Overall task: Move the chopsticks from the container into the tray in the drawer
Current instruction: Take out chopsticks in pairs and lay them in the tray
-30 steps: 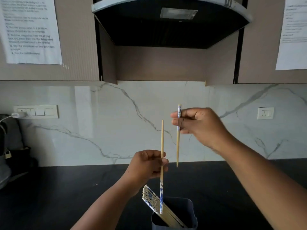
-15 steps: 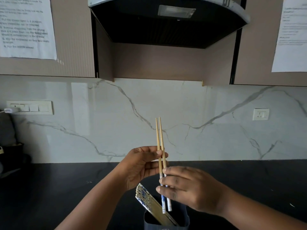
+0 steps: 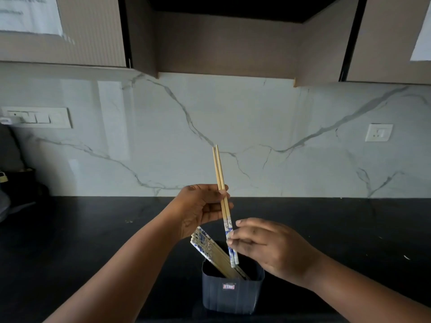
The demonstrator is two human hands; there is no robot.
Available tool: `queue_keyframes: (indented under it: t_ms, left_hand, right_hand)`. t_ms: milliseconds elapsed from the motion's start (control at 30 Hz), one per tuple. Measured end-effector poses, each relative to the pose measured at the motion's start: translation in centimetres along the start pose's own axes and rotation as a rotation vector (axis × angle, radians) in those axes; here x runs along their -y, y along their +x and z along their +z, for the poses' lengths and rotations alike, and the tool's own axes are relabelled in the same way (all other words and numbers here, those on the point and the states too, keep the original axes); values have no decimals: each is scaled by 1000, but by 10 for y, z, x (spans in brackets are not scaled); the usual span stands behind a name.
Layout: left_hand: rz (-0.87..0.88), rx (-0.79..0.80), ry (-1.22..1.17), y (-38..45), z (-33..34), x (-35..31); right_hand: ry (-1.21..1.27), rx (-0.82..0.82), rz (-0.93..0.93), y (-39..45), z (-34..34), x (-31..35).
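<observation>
Left hand (image 3: 200, 209) pinches two pale wooden chopsticks with blue-patterned ends (image 3: 221, 190) upright above dark square plastic container (image 3: 232, 297) on black table (image 3: 70, 241); right hand (image 3: 268, 247) fingers pinch their lower ends, likely aligning the pair; drawer tray unseen

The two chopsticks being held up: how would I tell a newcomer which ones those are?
Start at the black counter and find the dark container near its front edge. A bundle of chopsticks leans in it. The held pair rises above it, gripped by the left hand and touched low down by the right hand, pale tips upward, blue-patterned ends down.
</observation>
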State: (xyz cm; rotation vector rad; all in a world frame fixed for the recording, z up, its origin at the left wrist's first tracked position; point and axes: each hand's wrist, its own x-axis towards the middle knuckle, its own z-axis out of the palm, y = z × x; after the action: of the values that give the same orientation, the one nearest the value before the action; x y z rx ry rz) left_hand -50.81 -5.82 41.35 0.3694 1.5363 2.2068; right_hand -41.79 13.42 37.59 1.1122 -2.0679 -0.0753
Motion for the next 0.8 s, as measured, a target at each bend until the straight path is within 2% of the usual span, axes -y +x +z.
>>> queue_keyframes:
  t_ms: [67, 167, 233, 300, 400, 667, 800]
  left_hand:
    - [0, -28, -19, 2, -3, 4]
    - [-1, -44, -28, 4, -5, 10]
    - [0, -52, -24, 6, -5, 14]
    - [7, -62, -14, 7, -3, 17]
    - [17, -84, 13, 10, -3, 21]
    - [22, -87, 24, 11, -10, 27]
    - [24, -93, 41, 8, -10, 32]
  right_hand:
    - [176, -74, 187, -3, 6, 5]
    - [706, -275, 811, 4, 15, 18]
    - [1021, -245, 1183, 15, 19, 24]
    - [1185, -170, 1378, 22, 24, 27]
    - [1271, -159, 1488, 26, 27, 29]
    - [1304, -91, 1522, 21, 34, 30]
    - [1434, -67, 1549, 22, 37, 30]
